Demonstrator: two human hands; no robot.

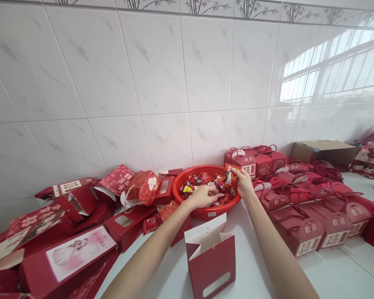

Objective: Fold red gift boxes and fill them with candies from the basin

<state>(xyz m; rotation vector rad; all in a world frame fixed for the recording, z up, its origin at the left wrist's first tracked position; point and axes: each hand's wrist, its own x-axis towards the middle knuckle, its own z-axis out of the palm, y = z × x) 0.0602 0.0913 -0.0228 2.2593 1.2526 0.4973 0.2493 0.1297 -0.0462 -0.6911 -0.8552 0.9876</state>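
A red plastic basin (210,213) full of wrapped candies (205,177) stands against the tiled wall. My left hand (203,196) reaches down into the candies, palm low; its fingertips are partly lost among the wrappers, so I cannot tell if they grip any. At the basin's right rim, my right hand (244,182) pinches a red printed candy packet (231,174), held upright. Between my forearms, an open dark red paper gift box (210,261) with a window in its front stands on the white surface.
To the right stand rows of closed red gift boxes (302,224) with cord handles. Behind them is a cardboard box (326,145). On the left lies a jumble of red boxes (68,257), some with printed pictures. A small red packet (151,223) lies left of the basin.
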